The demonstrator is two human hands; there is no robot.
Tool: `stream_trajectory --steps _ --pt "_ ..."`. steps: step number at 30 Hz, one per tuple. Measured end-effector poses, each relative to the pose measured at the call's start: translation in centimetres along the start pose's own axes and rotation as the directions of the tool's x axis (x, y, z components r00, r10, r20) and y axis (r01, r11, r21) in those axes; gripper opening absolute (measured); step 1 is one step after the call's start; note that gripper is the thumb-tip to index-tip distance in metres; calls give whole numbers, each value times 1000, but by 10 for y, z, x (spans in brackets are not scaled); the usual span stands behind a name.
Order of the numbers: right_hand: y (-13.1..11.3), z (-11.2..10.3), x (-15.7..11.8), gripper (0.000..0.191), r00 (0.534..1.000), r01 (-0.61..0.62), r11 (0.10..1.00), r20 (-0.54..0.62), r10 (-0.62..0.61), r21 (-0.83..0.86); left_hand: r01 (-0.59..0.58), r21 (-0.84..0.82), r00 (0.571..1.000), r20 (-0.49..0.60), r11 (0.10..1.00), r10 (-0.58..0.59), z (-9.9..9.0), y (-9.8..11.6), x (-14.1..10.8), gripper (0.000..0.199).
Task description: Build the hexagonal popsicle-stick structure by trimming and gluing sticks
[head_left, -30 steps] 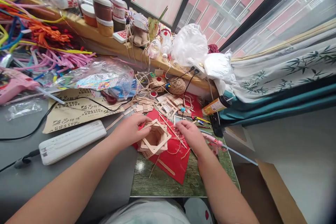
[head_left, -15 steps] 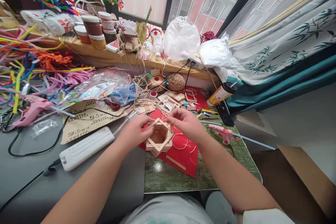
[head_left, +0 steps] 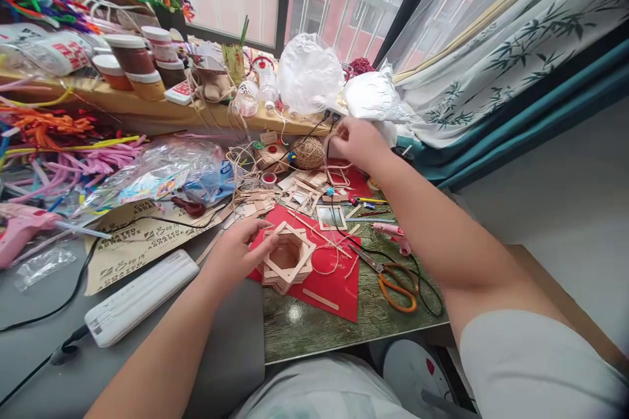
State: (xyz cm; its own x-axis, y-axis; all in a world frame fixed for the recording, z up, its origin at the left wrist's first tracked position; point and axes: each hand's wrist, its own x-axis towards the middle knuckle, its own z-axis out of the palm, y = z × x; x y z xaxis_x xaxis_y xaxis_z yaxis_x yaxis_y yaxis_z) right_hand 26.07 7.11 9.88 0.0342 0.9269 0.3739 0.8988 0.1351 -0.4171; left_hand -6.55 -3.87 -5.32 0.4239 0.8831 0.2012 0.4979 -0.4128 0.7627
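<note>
My left hand (head_left: 238,252) rests at the left side of a star-shaped stack of square wooden craft-stick frames (head_left: 301,265), its thumb and fingers apart and the thumb touching the top frame. The stack has a hollow middle and sits on a red sheet (head_left: 350,301). My right hand (head_left: 362,144) is raised at the back, near the shelf edge. Its fingers are pinched on a strand of beige twine (head_left: 330,144) that hangs beside the ball of twine (head_left: 308,153). A loose stick (head_left: 320,299) lies on the red sheet.
Orange-handled scissors (head_left: 396,285) lie right of the red sheet. A pink glue gun (head_left: 393,230) is partly behind my right forearm. To the left are a white power strip (head_left: 142,298), sandpaper (head_left: 147,242) and another pink glue gun (head_left: 24,229). Paint jars (head_left: 130,55) stand on the shelf.
My right hand has left the wooden stack and moved up and back to the twine. My left hand has stayed at the stack, its fingers looser. The scissors have come into view.
</note>
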Motion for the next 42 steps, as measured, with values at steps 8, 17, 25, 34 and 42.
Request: stream_trajectory --steps 8,17,25,34,42 --pt "-49 66 -125 35 856 351 890 284 -431 292 -72 -566 936 -324 821 -141 -7 4 -5 48" --pt "-87 89 -141 18 790 194 738 343 -508 646 -404 -492 681 -724 771 -105 -23 8 -2 44" --pt "-62 95 -121 38 902 -350 462 426 -70 815 180 -322 984 53 929 -172 -10 -7 5 57" --pt "-23 115 -199 39 945 -321 524 231 232 789 283 -232 895 414 931 -169 -11 1 4 56" --pt "-39 120 -288 67 912 -411 600 308 272 687 362 -288 850 492 887 -187 0 -10 4 53"
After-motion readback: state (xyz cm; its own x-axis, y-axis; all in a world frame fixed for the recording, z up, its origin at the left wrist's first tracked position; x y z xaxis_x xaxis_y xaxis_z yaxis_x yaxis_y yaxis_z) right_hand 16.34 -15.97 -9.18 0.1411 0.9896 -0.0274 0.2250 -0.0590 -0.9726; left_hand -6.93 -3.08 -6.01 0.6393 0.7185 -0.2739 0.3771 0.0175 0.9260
